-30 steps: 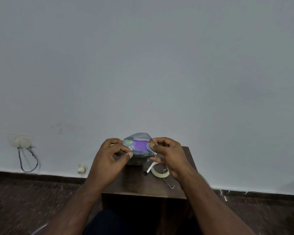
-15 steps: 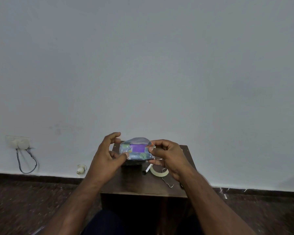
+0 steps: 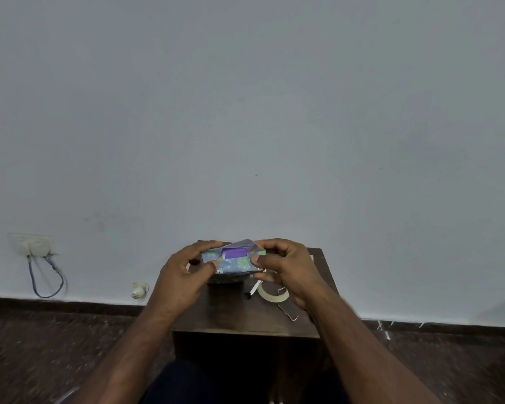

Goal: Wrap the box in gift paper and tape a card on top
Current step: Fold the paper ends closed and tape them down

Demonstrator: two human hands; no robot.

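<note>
Above the small table (image 3: 245,316), both hands (image 3: 181,275) gripping the wrapped box (image 3: 233,262), a seemingly purple card (image 3: 235,253) on top.

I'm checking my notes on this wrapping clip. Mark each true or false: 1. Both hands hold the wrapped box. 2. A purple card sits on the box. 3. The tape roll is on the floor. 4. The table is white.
1. True: left hand and right hand grip the wrapped box.
2. True: the purple card is on top.
3. False: the tape roll lies on the table.
4. False: the table is dark brown wood.
</note>
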